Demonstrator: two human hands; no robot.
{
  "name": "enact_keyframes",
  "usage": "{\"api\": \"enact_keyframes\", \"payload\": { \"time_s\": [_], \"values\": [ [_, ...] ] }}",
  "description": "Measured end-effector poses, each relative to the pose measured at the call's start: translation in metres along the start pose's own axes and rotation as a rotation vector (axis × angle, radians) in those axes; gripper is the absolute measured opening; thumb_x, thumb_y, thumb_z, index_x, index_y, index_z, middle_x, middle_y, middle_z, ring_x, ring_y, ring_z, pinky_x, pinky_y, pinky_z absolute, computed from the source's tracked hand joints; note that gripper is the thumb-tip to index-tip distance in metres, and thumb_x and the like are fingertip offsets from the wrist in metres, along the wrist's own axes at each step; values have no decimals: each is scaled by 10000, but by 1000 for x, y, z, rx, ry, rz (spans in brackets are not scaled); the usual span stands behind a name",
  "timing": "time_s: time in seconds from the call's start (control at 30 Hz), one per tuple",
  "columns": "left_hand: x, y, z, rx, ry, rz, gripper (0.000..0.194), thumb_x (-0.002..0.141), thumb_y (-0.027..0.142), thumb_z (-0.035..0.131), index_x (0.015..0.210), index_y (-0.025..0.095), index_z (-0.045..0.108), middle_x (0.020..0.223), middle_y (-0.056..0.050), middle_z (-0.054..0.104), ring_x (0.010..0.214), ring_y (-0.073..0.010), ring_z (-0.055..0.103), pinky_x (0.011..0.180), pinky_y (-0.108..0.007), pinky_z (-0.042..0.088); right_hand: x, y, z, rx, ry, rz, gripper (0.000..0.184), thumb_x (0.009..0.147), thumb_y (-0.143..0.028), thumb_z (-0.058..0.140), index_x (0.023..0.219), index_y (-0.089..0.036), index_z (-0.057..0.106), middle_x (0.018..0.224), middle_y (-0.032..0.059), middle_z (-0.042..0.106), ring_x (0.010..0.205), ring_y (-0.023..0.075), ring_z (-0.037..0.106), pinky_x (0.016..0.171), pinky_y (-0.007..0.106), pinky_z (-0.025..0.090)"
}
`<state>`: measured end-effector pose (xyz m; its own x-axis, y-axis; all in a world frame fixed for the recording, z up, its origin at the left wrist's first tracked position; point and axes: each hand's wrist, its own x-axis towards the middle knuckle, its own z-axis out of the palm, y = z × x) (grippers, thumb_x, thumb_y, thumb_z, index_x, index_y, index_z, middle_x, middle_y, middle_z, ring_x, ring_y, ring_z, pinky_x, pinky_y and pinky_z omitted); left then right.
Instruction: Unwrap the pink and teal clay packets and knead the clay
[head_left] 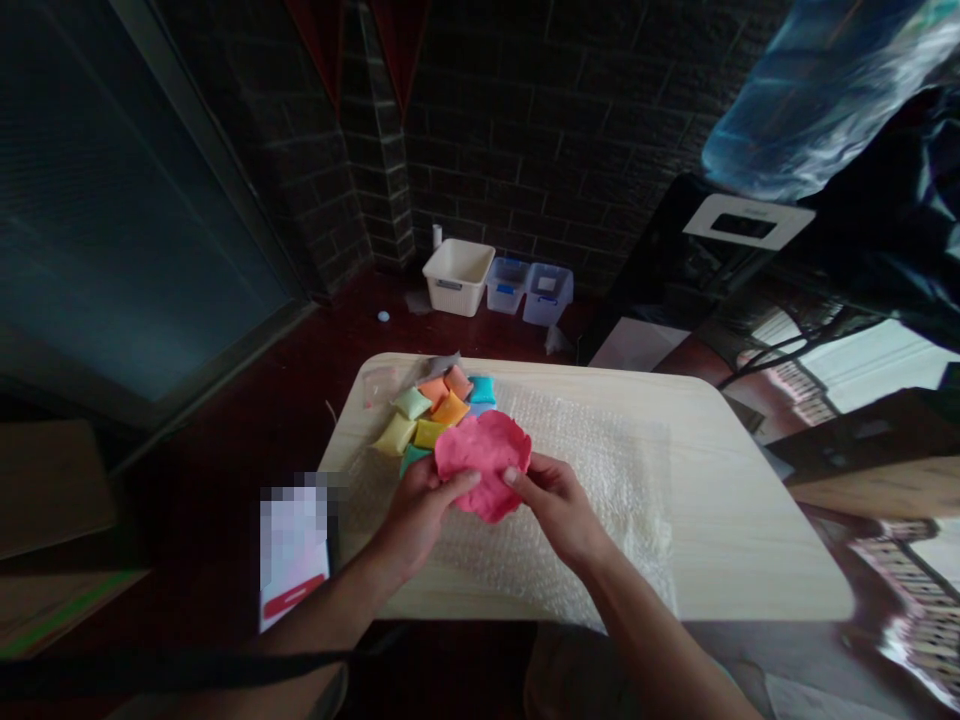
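Note:
A flattened, uneven-edged sheet of pink modelling clay (486, 452) is held up between both hands, above the table. My left hand (421, 500) grips its left edge, thumb on top and fingers underneath. On the opposite edge, my right hand (556, 498) pinches the clay in the same way, its fingers mostly hidden below. Behind the clay lie several small packets of coloured clay (431, 432), in yellow, green, orange and blue. A sheet of bubble wrap (600, 480) is spread on the table beneath the hands.
The pale wooden table (750, 500) has rounded corners. On the floor beyond stand a cream basket (459, 280) and two clear plastic bins (546, 295). A black water dispenser (660, 260) with a large blue bottle (802, 110) is at the right. Cardboard boxes (52, 490) sit at the left.

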<state>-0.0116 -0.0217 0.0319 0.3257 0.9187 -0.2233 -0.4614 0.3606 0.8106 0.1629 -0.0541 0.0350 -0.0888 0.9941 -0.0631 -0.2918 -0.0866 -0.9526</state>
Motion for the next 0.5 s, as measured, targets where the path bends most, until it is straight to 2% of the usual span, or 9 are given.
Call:
{"api": "enact_keyframes", "payload": {
  "time_s": [0.13, 0.23, 0.37, 0.5],
  "values": [
    [4, 6, -3, -42, -1, -23, 259, 814, 285, 811, 1031, 157, 752, 931, -59, 767, 838, -184, 704, 775, -280, 558, -1, -5, 0, -65, -69, 37, 273, 877, -448, 780, 863, -176, 803, 774, 31, 737, 706, 182, 636, 751, 335, 521],
    [5, 6, -6, 108, 39, 13, 260, 795, 301, 835, 976, 140, 742, 878, -54, 750, 804, -181, 690, 734, -261, 537, -2, -5, 1, -105, -103, 53, 322, 895, -485, 750, 842, -169, 781, 765, 28, 722, 686, 172, 611, 712, 311, 494],
    [2, -2, -9, 345, 74, 110, 242, 839, 349, 791, 939, 139, 725, 853, -45, 738, 723, -163, 650, 660, -245, 492, -3, 2, 1, -262, -34, -1, 370, 949, -529, 665, 843, -177, 709, 714, 5, 636, 618, 148, 524, 591, 266, 407],
    [-3, -9, -7, 468, 82, 158, 243, 842, 367, 781, 927, 151, 709, 851, -45, 736, 741, -185, 658, 658, -252, 488, -4, 7, -2, -530, 31, -65, 409, 1010, -517, 570, 760, -194, 602, 642, -24, 517, 564, 131, 415, 515, 258, 314]
  ]
}}
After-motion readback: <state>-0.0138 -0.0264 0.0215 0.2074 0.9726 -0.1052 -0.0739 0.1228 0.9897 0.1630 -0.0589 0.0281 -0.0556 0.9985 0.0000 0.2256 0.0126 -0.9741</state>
